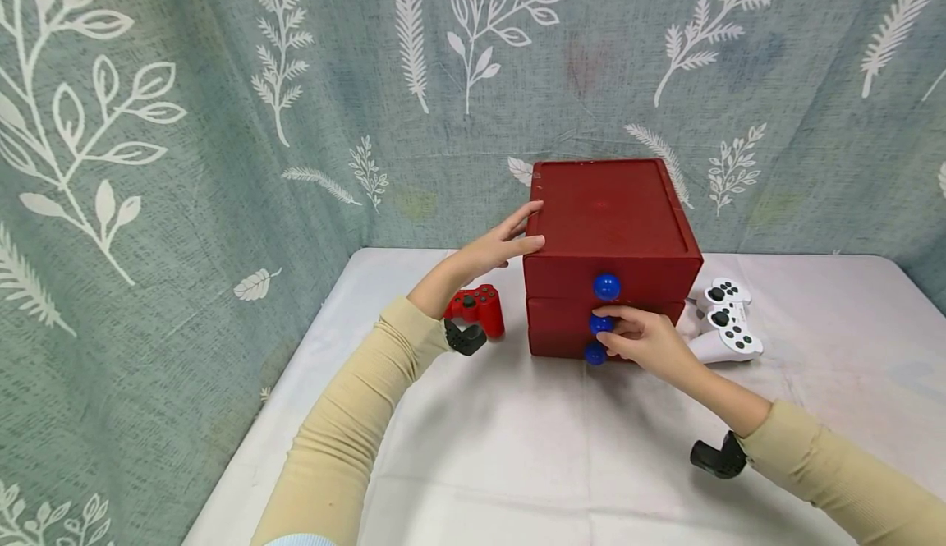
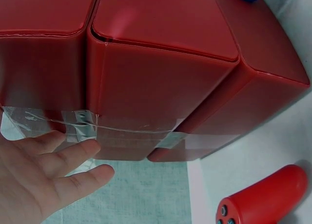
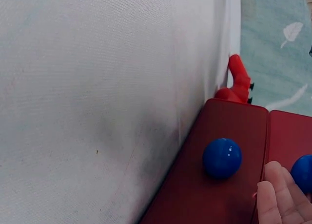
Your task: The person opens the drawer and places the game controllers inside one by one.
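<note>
A red drawer box (image 1: 612, 209) with three stacked levels and round blue knobs on its front stands on the table. My right hand (image 1: 649, 341) pinches the middle knob (image 1: 601, 323), its index finger above and thumb below. The top knob (image 1: 607, 286) and bottom knob (image 1: 594, 354) are free of fingers. In the right wrist view, fingertips lie right beside the middle knob (image 3: 303, 173). My left hand (image 1: 488, 252) rests at the upper left edge of the box, fingers extended. In the left wrist view its spread fingers are next to the taped side (image 2: 131, 126).
A red game controller (image 1: 484, 309) lies left of the box, under my left forearm. White game controllers (image 1: 727, 328) sit on the right, partly hidden by the box and my right hand. A patterned curtain (image 1: 414, 119) hangs behind the white table (image 1: 517, 447).
</note>
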